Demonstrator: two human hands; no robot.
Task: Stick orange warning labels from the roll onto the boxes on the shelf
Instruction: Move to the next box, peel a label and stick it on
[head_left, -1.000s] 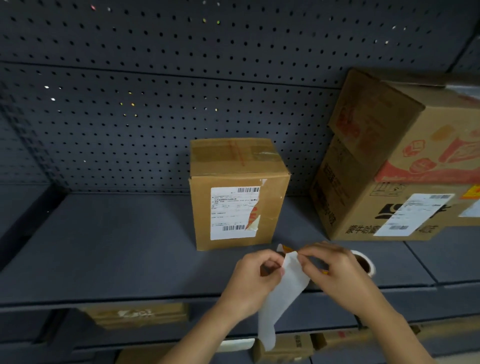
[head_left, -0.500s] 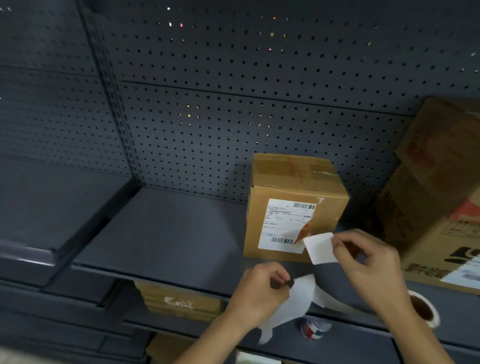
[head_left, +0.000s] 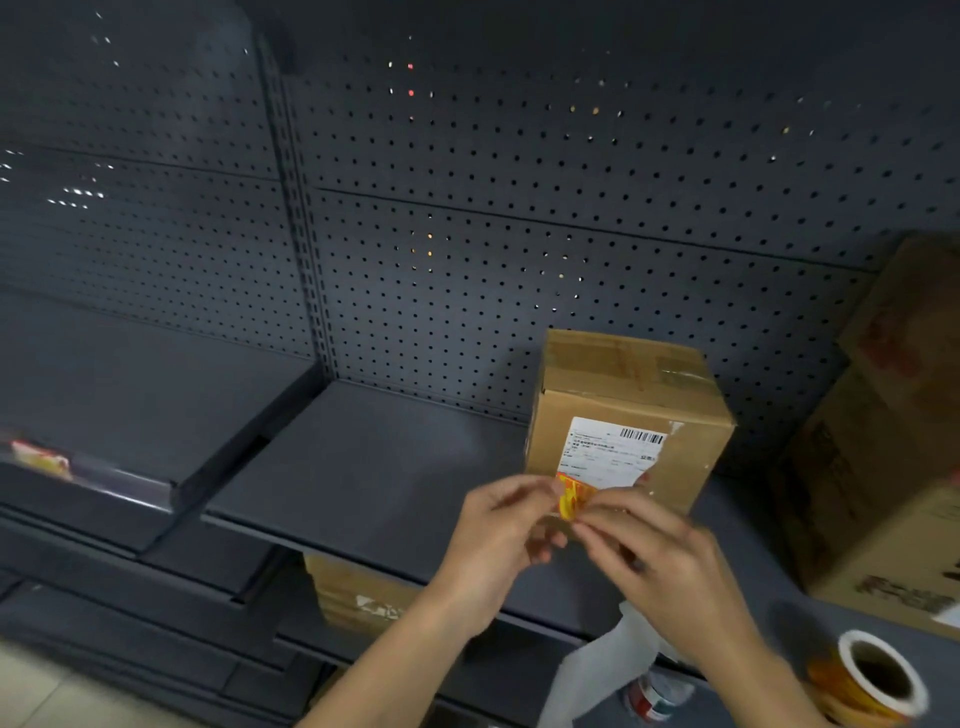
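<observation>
A small cardboard box (head_left: 623, 405) with a white shipping label stands on the dark shelf (head_left: 374, 467). Just in front of its lower face, my left hand (head_left: 504, 535) and my right hand (head_left: 660, 561) pinch an orange warning label (head_left: 571, 496) between their fingertips. The label roll (head_left: 878, 675) hangs around my right wrist at the lower right. A white strip of backing paper (head_left: 597, 670) dangles below my right hand.
A big printed carton (head_left: 893, 467) stands at the right on the same shelf. The perforated back panel (head_left: 571, 208) rises behind. A flat cardboard box (head_left: 358, 592) lies on the shelf below, and a small can (head_left: 654, 696) sits near the bottom.
My right hand peeled a label off the backing and brought it to my left hand; both now hold it, orange side showing, near the small box. The view shifted left.
</observation>
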